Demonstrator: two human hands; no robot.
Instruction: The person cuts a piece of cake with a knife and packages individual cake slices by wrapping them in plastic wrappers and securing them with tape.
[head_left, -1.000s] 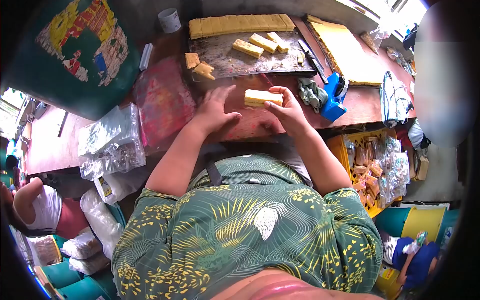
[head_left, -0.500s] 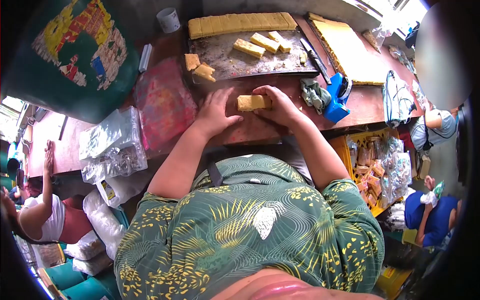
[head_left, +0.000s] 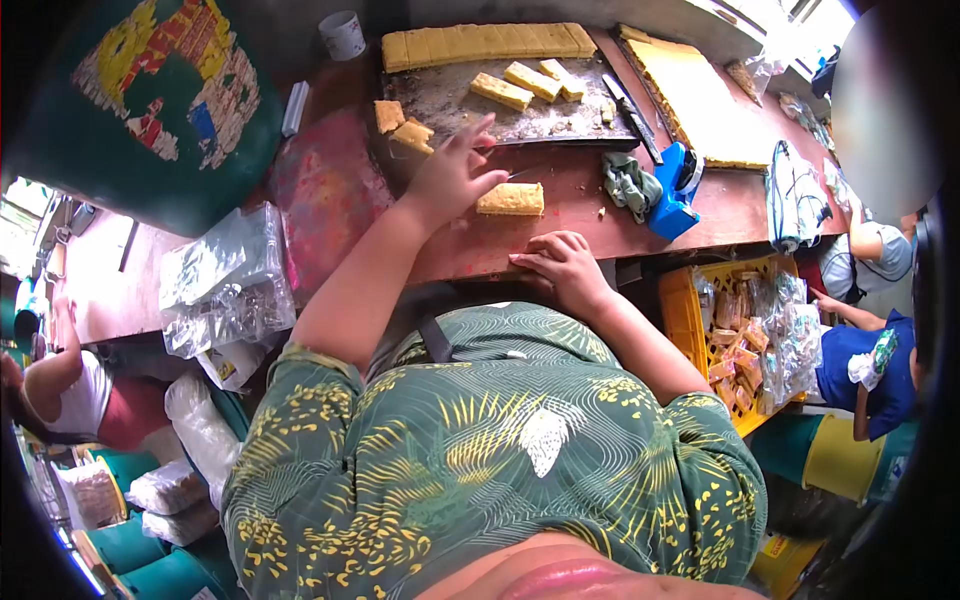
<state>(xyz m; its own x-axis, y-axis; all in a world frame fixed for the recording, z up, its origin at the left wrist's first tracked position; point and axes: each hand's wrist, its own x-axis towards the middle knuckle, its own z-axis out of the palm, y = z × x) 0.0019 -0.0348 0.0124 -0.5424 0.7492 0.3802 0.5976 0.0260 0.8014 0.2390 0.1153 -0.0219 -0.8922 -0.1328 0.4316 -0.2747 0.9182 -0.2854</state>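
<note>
A rectangular slice of yellow cake [head_left: 511, 200] lies on the reddish table in front of me. Just left of it, my left hand [head_left: 450, 178] is raised with thumb and fingers apart, holding nothing that I can see. My right hand [head_left: 566, 266] rests at the table's front edge, below the slice and apart from it, its fingers loosely stretched and empty. Beyond them stands a dark baking tray [head_left: 450, 95] with a row of cut cake [head_left: 488, 45] along its back and several loose slices [head_left: 532, 82]. Two broken cake pieces [head_left: 411, 135] sit at its left corner.
A knife [head_left: 630, 112] lies by the tray's right side, near a blue tape dispenser [head_left: 676, 195] and a crumpled cloth [head_left: 630, 187]. Right stands a large cake sheet [head_left: 700, 95]; below, a yellow crate [head_left: 683, 305] of packed pieces. Plastic bags [head_left: 226, 280] hang over the left edge. Other people work both sides.
My right hand has let go of the cake slice and drawn back to the table edge. My left hand has lifted and moved slightly forward and right. The slice stays on the table.
</note>
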